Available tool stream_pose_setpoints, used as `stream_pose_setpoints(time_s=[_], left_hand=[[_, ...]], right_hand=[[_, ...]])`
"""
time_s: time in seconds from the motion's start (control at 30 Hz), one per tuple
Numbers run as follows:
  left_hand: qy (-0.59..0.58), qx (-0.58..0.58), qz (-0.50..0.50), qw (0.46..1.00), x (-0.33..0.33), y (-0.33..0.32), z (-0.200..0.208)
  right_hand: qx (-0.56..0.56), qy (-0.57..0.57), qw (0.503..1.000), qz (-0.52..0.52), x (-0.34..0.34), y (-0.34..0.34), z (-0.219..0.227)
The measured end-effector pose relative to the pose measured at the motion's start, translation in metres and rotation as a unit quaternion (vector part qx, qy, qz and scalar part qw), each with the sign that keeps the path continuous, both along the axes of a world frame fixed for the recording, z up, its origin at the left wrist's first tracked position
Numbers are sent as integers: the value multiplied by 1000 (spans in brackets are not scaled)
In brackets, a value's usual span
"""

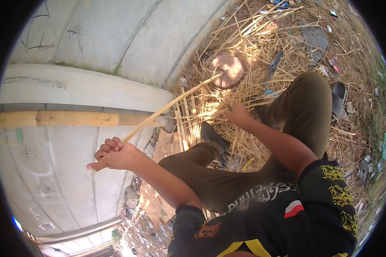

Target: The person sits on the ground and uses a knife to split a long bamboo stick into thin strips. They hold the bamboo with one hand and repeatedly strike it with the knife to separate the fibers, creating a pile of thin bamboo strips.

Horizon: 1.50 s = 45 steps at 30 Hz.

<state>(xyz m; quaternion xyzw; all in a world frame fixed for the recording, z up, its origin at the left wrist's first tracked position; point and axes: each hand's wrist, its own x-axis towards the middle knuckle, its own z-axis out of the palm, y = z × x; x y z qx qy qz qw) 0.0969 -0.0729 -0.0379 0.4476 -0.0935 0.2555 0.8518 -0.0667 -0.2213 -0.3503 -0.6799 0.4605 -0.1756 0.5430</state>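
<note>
Left hand (113,155): fingers curled tight around one end of a long thin bamboo strip (171,105).
Right hand (237,114): closed on thin strips low by the knee; what it grips is hard to tell.
Strip: slants up from the left hand to a round wooden stump (229,68).
Pole: thick bamboo pole (73,118) lies across big grey concrete pipes (94,43).
Scraps: small red and blue wrappers (333,64) lie far right.
Ground: dry straw (253,38) and a dark sandal (339,98).

Long thin bamboo strip (171,105): pale yellow. Thick bamboo pole (73,118): tan w/ darker nodes. Curved concrete wall (116,38): grey, black scribbles. Trousers (304,107): olive brown. Black shirt (326,205): yellow floral print, red/white patch. Straw litter (253,38): golden.
</note>
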Motion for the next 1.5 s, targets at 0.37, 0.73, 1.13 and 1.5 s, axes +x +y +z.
stream_pose_setpoints(time_s=[0.37, 0.73, 1.13, 1.5], left_hand=[[45, 16, 72, 996, 20, 19, -5], [65, -3, 83, 994, 24, 23, -4], [26, -20, -47, 998, 18, 19, -4], [-91, 66, -304, 946, -21, 8, 3]], right_hand=[[-31, -160, 985, 61, -2, 17, 55], [-104, -120, 979, 130, -2, 22, 90], [-25, -25, 992, 124, 12, 6, 38], [-109, -135, 970, 173, 0, 32, 88]])
